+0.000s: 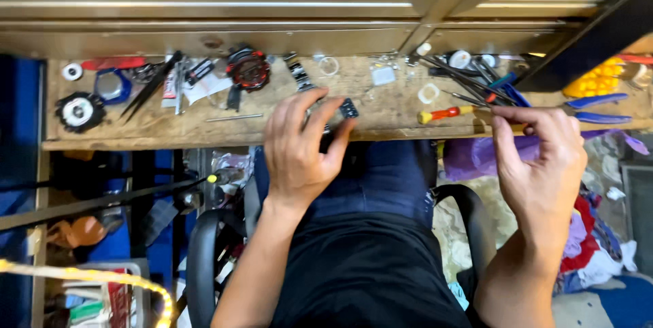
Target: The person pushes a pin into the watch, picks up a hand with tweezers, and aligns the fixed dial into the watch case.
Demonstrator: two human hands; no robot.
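Observation:
My left hand [299, 144] rests at the front edge of a narrow wooden workbench [204, 127], its fingers closed around a small dark watch part [348, 108] with a strap piece showing above the fingertips. My right hand [541, 158] hovers at the bench's right front, thumb and fingers pinched on a thin tool [507, 125] whose tip is mostly hidden by the fingers. A screwdriver with a red and yellow handle [442, 114] lies just left of the right hand.
Watch cases [248, 68], a round dial part [79, 110], tweezers [153, 83], small plastic rings and a cluster of thin tools [476, 76] litter the bench. A window frame runs behind it. Blue pliers handles [598, 107] lie at right. An office chair armrest [201, 260] is below.

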